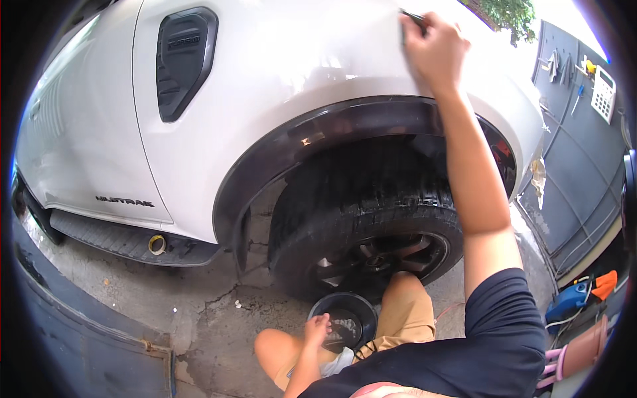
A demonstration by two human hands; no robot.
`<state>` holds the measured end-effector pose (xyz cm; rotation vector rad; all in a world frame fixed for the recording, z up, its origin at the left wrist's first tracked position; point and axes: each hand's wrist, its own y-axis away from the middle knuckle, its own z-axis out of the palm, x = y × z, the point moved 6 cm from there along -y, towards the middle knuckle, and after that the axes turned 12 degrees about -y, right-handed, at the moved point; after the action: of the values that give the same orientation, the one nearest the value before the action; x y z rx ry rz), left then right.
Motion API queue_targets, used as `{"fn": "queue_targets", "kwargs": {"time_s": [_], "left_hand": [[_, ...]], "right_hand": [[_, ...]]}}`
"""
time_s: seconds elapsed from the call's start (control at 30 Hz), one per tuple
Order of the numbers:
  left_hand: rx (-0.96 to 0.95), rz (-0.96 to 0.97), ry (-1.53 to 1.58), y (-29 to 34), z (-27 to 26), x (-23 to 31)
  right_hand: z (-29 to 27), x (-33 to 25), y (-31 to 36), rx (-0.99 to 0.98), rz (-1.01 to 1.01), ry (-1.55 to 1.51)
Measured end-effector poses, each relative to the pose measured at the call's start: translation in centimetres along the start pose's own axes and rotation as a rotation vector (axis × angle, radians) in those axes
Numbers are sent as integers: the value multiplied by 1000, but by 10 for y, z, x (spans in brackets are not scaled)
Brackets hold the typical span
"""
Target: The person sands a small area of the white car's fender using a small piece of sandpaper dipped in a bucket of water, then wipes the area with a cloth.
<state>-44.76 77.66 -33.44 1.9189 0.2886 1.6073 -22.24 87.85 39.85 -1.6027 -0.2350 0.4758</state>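
Note:
I squat beside a white car's front fender. My right hand is raised high and pressed against the fender above the black wheel-arch trim, gripping a small dark object whose kind I cannot tell. My left hand is low between my knees, fingers curled at the rim of a black round bowl that holds some liquid. The bowl rests on the concrete just in front of the wet black tyre.
A dark vent sits on the fender. A black side step with a small yellow roll runs at left. A grey metal gate stands at right, with blue, orange and pink items near its foot. The concrete floor is cracked.

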Motion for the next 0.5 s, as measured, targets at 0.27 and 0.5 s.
{"fn": "queue_targets", "kwargs": {"time_s": [0.27, 0.5], "left_hand": [[44, 74, 32, -5, -4, -2], [55, 81, -80, -10, -2, -5]], "right_hand": [[12, 24, 2, 12, -233, 139], [46, -28, 4, 48, -378, 144]]}}
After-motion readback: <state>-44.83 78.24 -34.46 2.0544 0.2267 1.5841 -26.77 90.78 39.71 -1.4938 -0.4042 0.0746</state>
